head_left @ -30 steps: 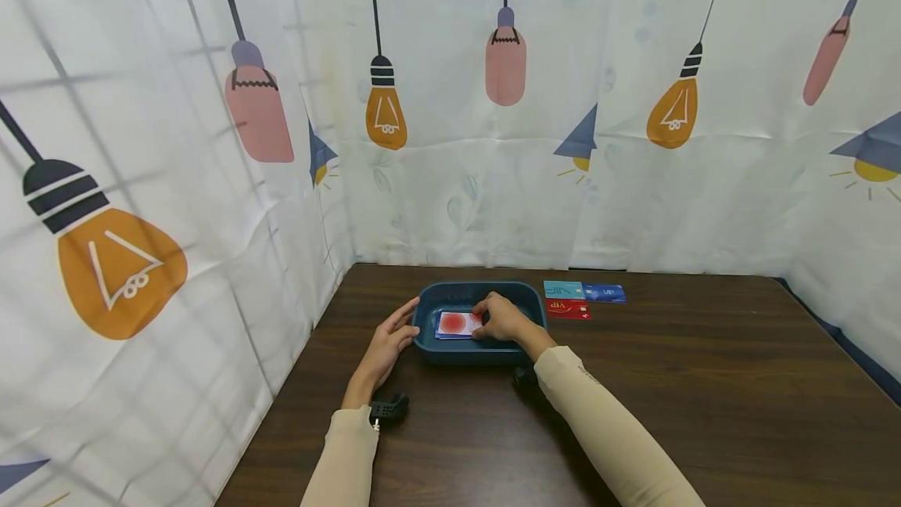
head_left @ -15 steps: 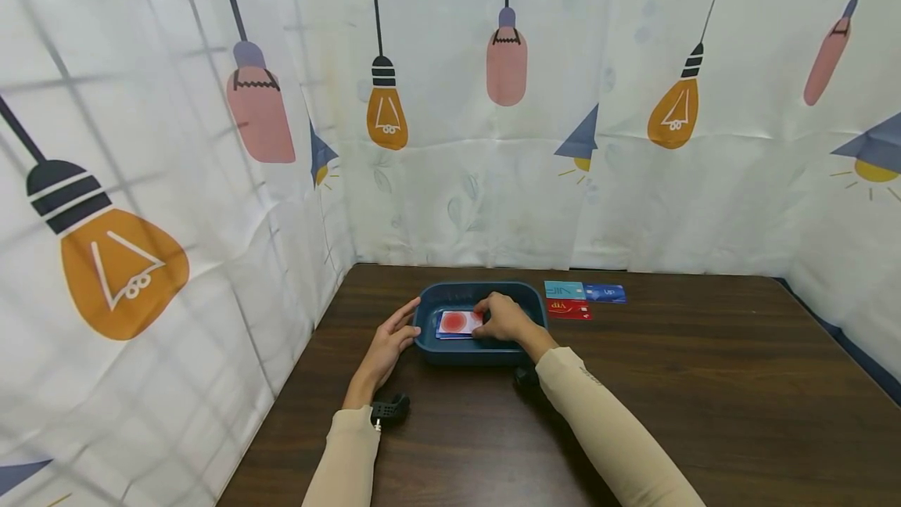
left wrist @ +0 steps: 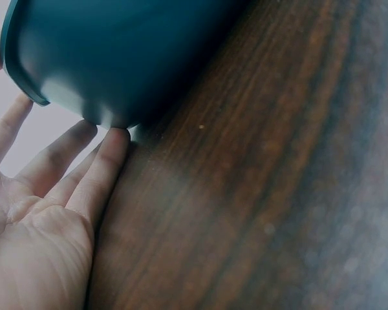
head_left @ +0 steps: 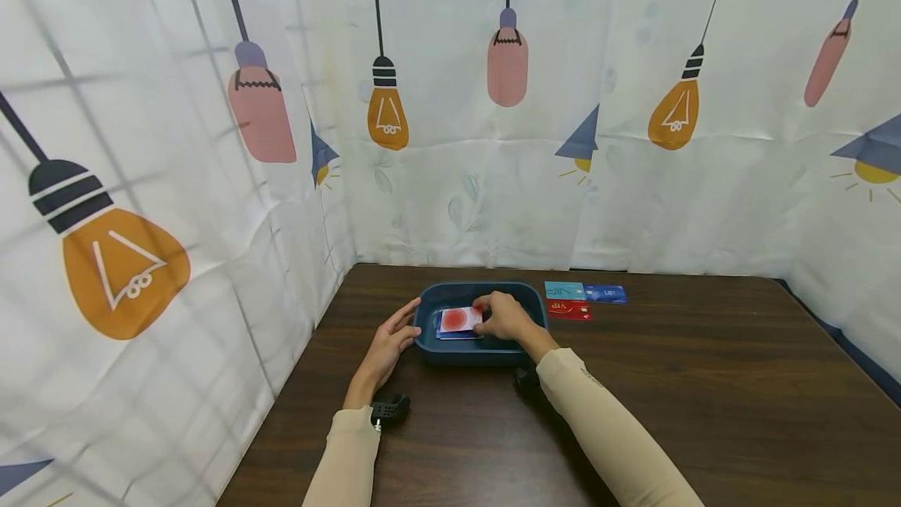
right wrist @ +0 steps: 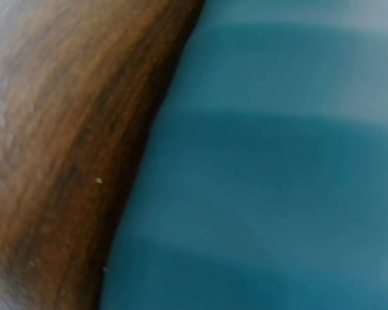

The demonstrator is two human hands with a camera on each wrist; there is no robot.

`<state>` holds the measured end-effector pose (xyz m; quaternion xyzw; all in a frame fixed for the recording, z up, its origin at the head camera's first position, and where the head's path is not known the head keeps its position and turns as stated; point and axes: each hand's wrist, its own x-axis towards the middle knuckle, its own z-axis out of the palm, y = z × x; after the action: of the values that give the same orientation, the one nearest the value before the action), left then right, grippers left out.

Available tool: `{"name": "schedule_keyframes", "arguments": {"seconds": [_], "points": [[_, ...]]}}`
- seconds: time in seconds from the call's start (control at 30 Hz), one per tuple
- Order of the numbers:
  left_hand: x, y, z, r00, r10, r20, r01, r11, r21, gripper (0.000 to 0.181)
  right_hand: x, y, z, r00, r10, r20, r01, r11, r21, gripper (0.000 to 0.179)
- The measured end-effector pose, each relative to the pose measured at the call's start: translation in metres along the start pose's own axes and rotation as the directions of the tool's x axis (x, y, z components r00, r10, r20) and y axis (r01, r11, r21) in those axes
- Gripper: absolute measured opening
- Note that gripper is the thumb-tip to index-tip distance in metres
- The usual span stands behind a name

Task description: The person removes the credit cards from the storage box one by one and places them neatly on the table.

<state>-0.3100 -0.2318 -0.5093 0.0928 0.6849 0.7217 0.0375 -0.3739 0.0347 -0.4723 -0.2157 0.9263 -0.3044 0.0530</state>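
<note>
In the head view a dark teal plastic bin (head_left: pixel 450 356) stands on the table. My right hand (head_left: pixel 508 317) reaches inside it and pinches the right end of a white card with a red circle (head_left: pixel 454 319). Under that card, a blue card (head_left: pixel 450 335) shows along its left and near edges. My left hand (head_left: pixel 383 348) lies at the bin's left side with fingers extended. Up close in the left wrist view, its straight fingertips (left wrist: pixel 118 137) touch the bin's outer wall (left wrist: pixel 116 58). Only the bin's wall (right wrist: pixel 265 181) and the table appear in the right wrist view, with the right hand hidden.
Right of the bin, on the dark wood table (head_left: pixel 676 382), lie a teal card (head_left: pixel 563 290), a blue card (head_left: pixel 605 293) and a red VIP card (head_left: pixel 568 310). A white curtain (head_left: pixel 450 202) printed with lamps hangs behind and at the left.
The card with the red circle has shifted slightly up and away from the blue card beneath, baring more of it. My left hand stays at the bin.
</note>
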Motion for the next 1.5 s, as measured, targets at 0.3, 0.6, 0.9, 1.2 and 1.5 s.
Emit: {"name": "schedule_keyframes", "arguments": {"seconds": [0.3, 0.6, 0.9, 1.2, 1.5], "points": [[-0.0012, 0.0014, 0.0009, 1.000, -0.009, -0.016, 0.009, 1.000, 0.002, 0.061, -0.0009, -0.0007, -0.0012, 1.000, 0.001, -0.010, -0.001, 0.999, 0.034, 0.049], [-0.0015, 0.0019, 0.0010, 1.000, -0.010, -0.007, 0.010, 1.000, -0.003, 0.061, -0.0005, -0.0004, -0.0028, 1.000, -0.026, -0.004, 0.027, 0.993, 0.116, 0.051], [-0.0012, 0.0015, 0.0002, 1.000, -0.006, -0.004, 0.006, 1.000, -0.011, 0.061, -0.0006, -0.0026, -0.0041, 1.000, -0.016, -0.020, 0.019, 0.985, 0.174, 0.051], [-0.0008, 0.0003, 0.0002, 1.000, -0.006, 0.001, 0.006, 1.000, -0.015, 0.061, 0.0000, -0.0002, -0.0030, 0.996, -0.033, -0.081, 0.053, 0.964, 0.260, 0.049], [-0.0012, 0.0011, 0.0014, 1.000, 0.005, -0.022, -0.005, 1.000, -0.004, 0.058, -0.0024, -0.0015, -0.0090, 0.987, -0.018, -0.158, 0.079, 0.917, 0.392, 0.049]]}}
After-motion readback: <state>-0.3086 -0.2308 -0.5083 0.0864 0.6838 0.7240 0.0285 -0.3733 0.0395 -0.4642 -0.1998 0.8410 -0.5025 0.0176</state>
